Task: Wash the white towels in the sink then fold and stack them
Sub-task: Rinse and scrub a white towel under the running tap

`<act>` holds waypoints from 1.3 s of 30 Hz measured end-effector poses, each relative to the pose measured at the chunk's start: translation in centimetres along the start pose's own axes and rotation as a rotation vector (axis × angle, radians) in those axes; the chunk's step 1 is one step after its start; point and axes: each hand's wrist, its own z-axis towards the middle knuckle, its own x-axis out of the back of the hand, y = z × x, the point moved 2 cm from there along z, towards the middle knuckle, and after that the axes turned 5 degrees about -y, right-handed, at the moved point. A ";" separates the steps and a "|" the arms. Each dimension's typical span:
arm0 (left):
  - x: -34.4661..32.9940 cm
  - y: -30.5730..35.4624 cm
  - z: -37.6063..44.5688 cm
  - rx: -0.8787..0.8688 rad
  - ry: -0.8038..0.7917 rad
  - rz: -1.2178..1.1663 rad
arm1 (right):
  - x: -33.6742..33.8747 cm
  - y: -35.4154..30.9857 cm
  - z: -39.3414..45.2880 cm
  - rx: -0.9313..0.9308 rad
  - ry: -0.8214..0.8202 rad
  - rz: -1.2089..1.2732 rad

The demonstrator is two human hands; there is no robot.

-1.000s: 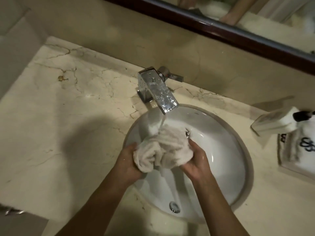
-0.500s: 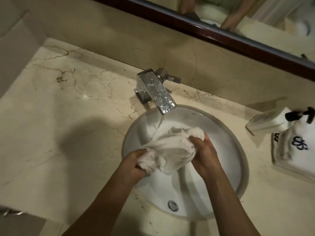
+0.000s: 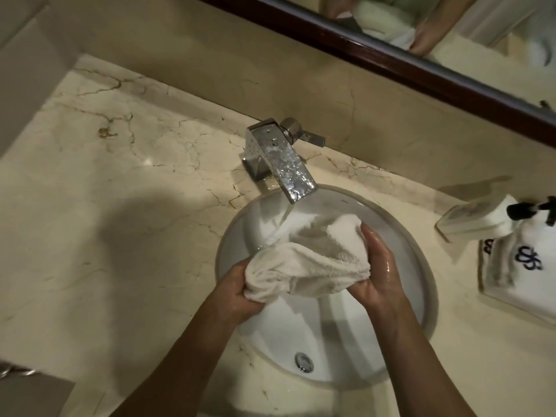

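Note:
A wet white towel (image 3: 313,260) is bunched up over the round white sink (image 3: 418,257). My left hand (image 3: 237,293) grips its lower left end. My right hand (image 3: 379,272), wet and shiny, grips the right end with fingers curled over the top. Water runs from the chrome faucet (image 3: 279,161) down behind the towel's upper edge. The drain (image 3: 304,361) sits open at the front of the basin.
Beige marble counter (image 3: 105,221) spreads wide to the left. At the right stand a white soap dispenser with a black pump (image 3: 481,216) and a white tray (image 3: 517,284) with a blue logo. A dark-framed mirror (image 3: 391,55) runs along the back wall.
The towel has been stretched out wider between my hands. My right hand moved up and right; my left stayed low at the towel's left end. Water keeps running.

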 end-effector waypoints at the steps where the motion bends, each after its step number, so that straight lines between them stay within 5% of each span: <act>1: 0.3 -0.1 0.1 0.058 -0.010 0.074 | 0.0 -0.3 -0.2 0.013 -0.008 -0.027; 5: 1.4 -0.3 0.6 0.063 0.019 0.314 | 0.0 -0.7 -0.2 0.046 0.044 -0.151; 12: 0.3 0.6 0.5 -0.627 0.541 0.635 | 0.6 2.3 -0.1 0.143 0.054 -0.405; 16: -0.1 1.5 0.0 -0.595 0.638 0.665 | 1.4 1.8 -0.4 0.340 0.072 -0.359; 19: -1.3 0.8 -2.0 -1.009 0.734 0.906 | 1.3 1.1 -1.3 0.368 0.068 -0.295; 22: -2.7 -0.1 -1.9 -1.314 0.558 1.091 | 1.7 0.5 -2.0 0.279 0.033 -0.198; 23: -2.8 0.2 -1.5 -1.207 0.509 0.977 | 1.9 0.4 -2.1 0.232 0.026 -0.145; 26: -2.9 1.1 -0.4 -0.514 0.290 0.286 | 1.9 1.4 -1.5 0.061 -0.006 0.009; 28: -2.7 0.8 -0.9 -0.158 0.140 0.232 | 1.6 2.7 -0.4 -0.062 -0.027 0.040; 32: -2.0 0.4 -1.0 -0.055 0.082 0.378 | 1.8 5.6 1.8 -0.189 -0.048 -0.150; 34: -1.8 1.9 -0.9 -0.272 0.247 0.554 | 0.2 5.5 1.2 -0.150 -0.045 -0.282; 36: -2.4 3.3 -1.6 -0.751 0.565 1.077 | -0.4 4.4 1.1 0.113 0.106 -0.439; 38: -4.1 3.0 -2.3 -1.087 0.602 1.365 | -1.3 4.2 2.0 0.224 0.158 -0.438; 39: -4.8 2.9 -1.4 -1.071 0.538 1.395 | -2.2 4.7 3.0 0.227 0.170 -0.462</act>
